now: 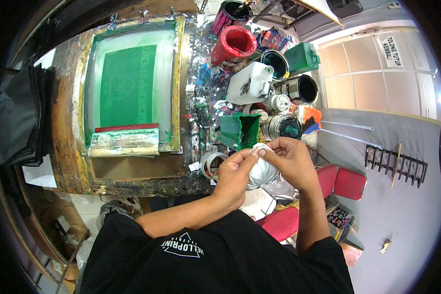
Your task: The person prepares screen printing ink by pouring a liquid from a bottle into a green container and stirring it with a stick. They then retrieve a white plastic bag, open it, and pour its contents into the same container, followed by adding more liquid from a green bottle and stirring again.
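Both of my hands are closed on the gathered top of a white bag (262, 172), which looks like thin plastic and bulges below the fingers. My left hand (232, 177) pinches it from the left, thumb on top. From the right, my right hand (293, 159) grips the same twisted neck between thumb and fingers. The bag's lower part is partly hidden behind my left hand. Just beyond my fingertips stands a green open-topped container (232, 130), smeared with green ink. A roll of tape (211, 164) lies left of my left hand.
A printing screen (178, 83) with a green stencil lies on the stained table (68, 142); a squeegee (125, 141) rests on its near end. Ink cans, a red bucket (224, 58) and a white jug (247, 83) crowd the right side. Red chairs (350, 184) stand further right.
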`<state>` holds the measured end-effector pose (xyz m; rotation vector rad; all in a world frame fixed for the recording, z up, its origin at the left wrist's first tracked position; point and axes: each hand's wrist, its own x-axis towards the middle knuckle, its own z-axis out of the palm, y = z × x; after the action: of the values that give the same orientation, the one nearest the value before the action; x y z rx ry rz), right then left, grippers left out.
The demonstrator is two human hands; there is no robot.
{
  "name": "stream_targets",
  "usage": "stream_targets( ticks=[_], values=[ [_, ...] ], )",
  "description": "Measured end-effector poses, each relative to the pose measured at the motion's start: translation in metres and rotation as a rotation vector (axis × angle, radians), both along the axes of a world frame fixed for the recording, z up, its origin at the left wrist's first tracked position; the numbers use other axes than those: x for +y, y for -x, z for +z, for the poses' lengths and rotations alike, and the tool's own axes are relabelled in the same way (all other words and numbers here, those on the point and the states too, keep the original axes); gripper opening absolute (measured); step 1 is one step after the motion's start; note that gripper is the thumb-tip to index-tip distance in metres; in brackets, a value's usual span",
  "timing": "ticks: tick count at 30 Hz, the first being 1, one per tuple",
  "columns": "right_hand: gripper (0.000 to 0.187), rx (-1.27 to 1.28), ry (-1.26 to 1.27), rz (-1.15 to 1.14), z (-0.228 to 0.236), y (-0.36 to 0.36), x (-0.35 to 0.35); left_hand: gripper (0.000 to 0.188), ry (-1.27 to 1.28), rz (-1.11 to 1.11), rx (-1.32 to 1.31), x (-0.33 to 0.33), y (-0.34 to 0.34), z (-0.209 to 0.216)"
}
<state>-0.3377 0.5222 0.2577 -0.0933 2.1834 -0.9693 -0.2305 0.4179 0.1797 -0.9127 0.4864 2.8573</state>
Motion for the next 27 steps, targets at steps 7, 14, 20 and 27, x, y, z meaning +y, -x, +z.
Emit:
stream_targets(
  ticks=[7, 14, 20, 27],
  values=[
    [0.016, -0.008, 0.132, -0.074, -0.018, 0.001, 0.009, 0.025, 0.018, -0.002, 0.009, -0.003, 0.0, 0.002],
    [0.023, 0.223, 0.021, -0.118, -0.028, -0.003, -0.003, 0.026, -0.031, 0.026, 0.016, -0.002, 0.001, 0.001],
    [0.024, 0.283, -0.045, -0.11, -0.033, -0.004, -0.007, 0.025, -0.021, 0.024, -0.024, 0.003, -0.002, 0.001],
    [0.027, 0.33, -0.129, -0.04, -0.027, -0.003, -0.011, 0.025, -0.047, 0.01, 0.002, 0.005, -0.003, 0.002]
  ],
)
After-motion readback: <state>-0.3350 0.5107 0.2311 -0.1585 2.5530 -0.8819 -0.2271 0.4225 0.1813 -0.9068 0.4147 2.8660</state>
